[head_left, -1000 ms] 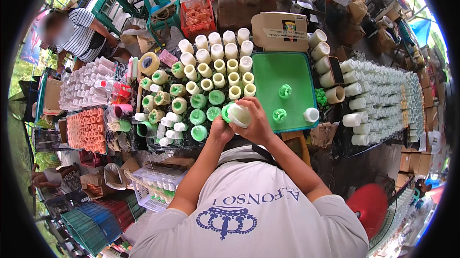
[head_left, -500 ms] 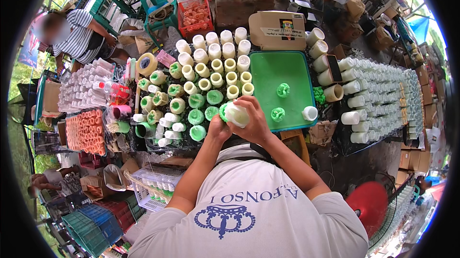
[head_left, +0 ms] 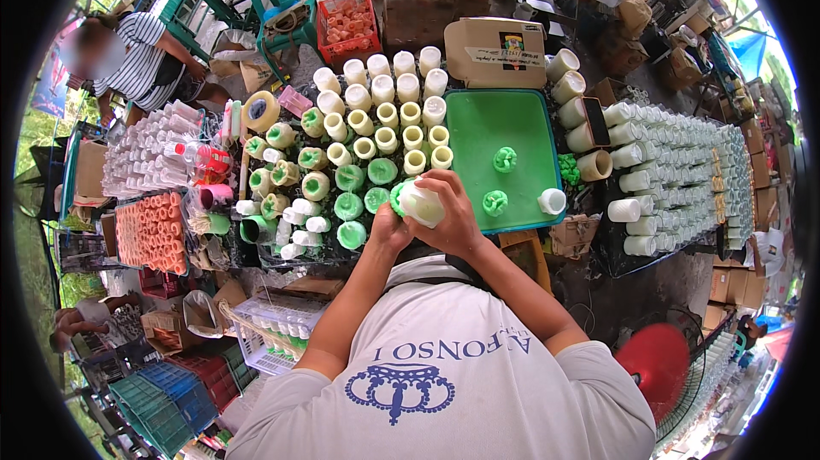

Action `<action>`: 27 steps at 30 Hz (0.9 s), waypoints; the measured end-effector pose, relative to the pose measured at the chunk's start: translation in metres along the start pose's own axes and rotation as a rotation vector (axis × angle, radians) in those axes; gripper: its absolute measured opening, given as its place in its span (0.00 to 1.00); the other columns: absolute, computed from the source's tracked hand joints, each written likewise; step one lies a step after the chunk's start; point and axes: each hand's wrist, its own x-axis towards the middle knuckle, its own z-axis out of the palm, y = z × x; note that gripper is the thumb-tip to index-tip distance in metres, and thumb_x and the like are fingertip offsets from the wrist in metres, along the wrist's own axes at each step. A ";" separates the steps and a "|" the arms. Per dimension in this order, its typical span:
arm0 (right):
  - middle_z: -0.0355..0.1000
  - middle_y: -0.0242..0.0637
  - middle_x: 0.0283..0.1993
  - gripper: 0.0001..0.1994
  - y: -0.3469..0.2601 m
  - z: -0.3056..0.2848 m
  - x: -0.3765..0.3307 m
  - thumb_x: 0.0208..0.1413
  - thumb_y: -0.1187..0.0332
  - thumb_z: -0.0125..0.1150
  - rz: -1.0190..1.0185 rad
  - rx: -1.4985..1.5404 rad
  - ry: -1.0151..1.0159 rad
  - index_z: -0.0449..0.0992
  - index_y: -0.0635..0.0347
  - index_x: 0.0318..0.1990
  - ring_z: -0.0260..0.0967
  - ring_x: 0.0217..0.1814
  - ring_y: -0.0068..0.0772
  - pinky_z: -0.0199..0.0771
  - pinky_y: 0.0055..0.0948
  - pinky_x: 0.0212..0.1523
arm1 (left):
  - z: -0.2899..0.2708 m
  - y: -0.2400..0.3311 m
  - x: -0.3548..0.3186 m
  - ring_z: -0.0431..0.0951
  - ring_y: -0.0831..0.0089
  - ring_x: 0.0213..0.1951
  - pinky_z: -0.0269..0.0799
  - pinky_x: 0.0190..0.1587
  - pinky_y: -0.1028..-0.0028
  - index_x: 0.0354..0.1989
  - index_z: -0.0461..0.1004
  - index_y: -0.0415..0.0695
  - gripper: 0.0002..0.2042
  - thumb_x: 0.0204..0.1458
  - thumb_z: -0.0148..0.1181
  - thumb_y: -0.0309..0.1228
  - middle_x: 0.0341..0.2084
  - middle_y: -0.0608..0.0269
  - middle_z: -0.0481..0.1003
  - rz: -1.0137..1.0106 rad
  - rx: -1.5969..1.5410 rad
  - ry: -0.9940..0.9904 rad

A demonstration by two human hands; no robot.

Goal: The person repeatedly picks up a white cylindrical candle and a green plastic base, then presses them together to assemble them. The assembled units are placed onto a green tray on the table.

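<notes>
In front of my chest, a white cylindrical mould (head_left: 423, 206) is tilted between both hands. My right hand (head_left: 458, 219) is closed round its side, fingers over the top. My left hand (head_left: 389, 233) is closed at the other end, pinching a green ruffled wax-like piece (head_left: 397, 198) at the mould's edge. Just beyond lies a green tray (head_left: 478, 118), bearing two loose green ruffled pieces (head_left: 505, 160) and a white cup-shaped mould (head_left: 553, 201) at its near right corner. Several moulds with green filling (head_left: 351, 235) stand left of my hands.
Rows of cream moulds (head_left: 387, 116) stand beyond my hands. White cylinders (head_left: 645, 180) fill the table at right; orange ones (head_left: 152, 234) sit at left. A phone (head_left: 596, 121) rests beside the tray. Behind are a cardboard box lid (head_left: 495, 53) and a red crate (head_left: 348, 54). A person (head_left: 149, 58) is at far left.
Both hands keep the same hold on the mould and the green piece, with barely any shift. The person at far left has moved an arm slightly.
</notes>
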 end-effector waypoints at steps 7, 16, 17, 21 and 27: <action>0.70 0.50 0.60 0.33 -0.003 0.000 0.001 0.46 0.66 0.80 0.014 0.007 -0.012 0.72 0.57 0.61 0.71 0.62 0.58 0.75 0.50 0.61 | -0.027 0.004 0.007 0.80 0.53 0.61 0.78 0.66 0.51 0.66 0.71 0.35 0.21 0.75 0.40 0.35 0.61 0.47 0.77 -0.044 -0.131 -0.111; 0.69 0.51 0.65 0.42 -0.007 0.001 0.002 0.43 0.65 0.83 0.076 -0.120 -0.190 0.68 0.58 0.68 0.69 0.65 0.60 0.73 0.51 0.65 | 0.000 0.016 0.003 0.82 0.50 0.58 0.80 0.62 0.49 0.63 0.73 0.35 0.24 0.73 0.36 0.39 0.58 0.45 0.79 0.037 0.036 0.130; 0.69 0.51 0.65 0.42 -0.008 0.001 0.003 0.43 0.65 0.82 0.083 -0.121 -0.196 0.67 0.58 0.68 0.69 0.65 0.60 0.73 0.51 0.65 | 0.000 0.016 0.002 0.82 0.50 0.57 0.81 0.61 0.49 0.63 0.73 0.35 0.24 0.72 0.37 0.39 0.58 0.45 0.79 0.036 0.043 0.150; 0.69 0.52 0.65 0.42 -0.007 0.005 0.003 0.43 0.66 0.82 0.114 -0.131 -0.224 0.67 0.59 0.68 0.70 0.64 0.61 0.73 0.50 0.65 | -0.001 0.014 0.003 0.83 0.49 0.56 0.81 0.61 0.49 0.62 0.73 0.36 0.25 0.72 0.37 0.41 0.57 0.46 0.80 0.081 0.071 0.208; 0.70 0.52 0.62 0.39 -0.001 0.010 -0.002 0.42 0.67 0.81 0.157 -0.144 -0.210 0.71 0.60 0.64 0.71 0.63 0.60 0.77 0.48 0.61 | -0.009 0.000 0.012 0.83 0.50 0.57 0.80 0.62 0.48 0.62 0.74 0.37 0.24 0.72 0.38 0.40 0.56 0.48 0.80 0.113 -0.018 0.255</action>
